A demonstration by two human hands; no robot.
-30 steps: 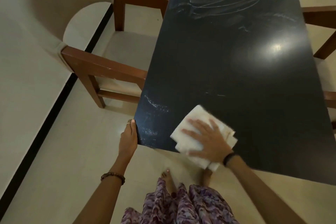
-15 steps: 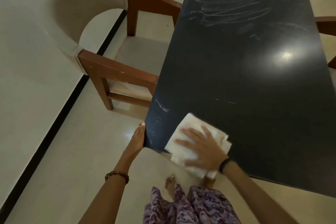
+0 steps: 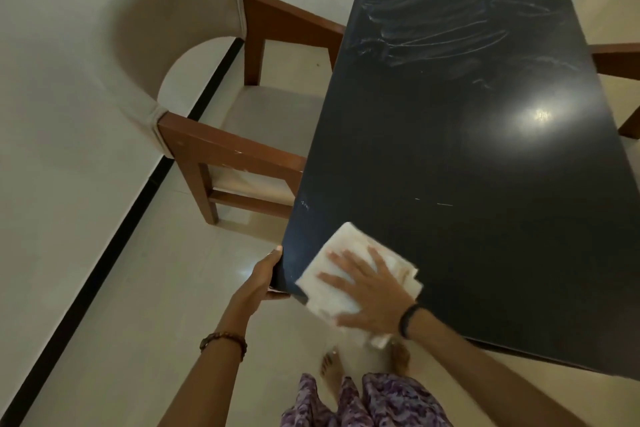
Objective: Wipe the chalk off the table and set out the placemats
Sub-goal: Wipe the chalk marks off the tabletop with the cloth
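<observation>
Where cloth [image 3: 341,270] overhangs, table [image 3: 485,166] corner hidden

Wooden chair [image 3: 221,149] beside wall [image 3: 62,114]

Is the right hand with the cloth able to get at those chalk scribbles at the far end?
Probably yes: the right hand has bare table before the chalk scribbles, though she'd likely lean or step.
</observation>
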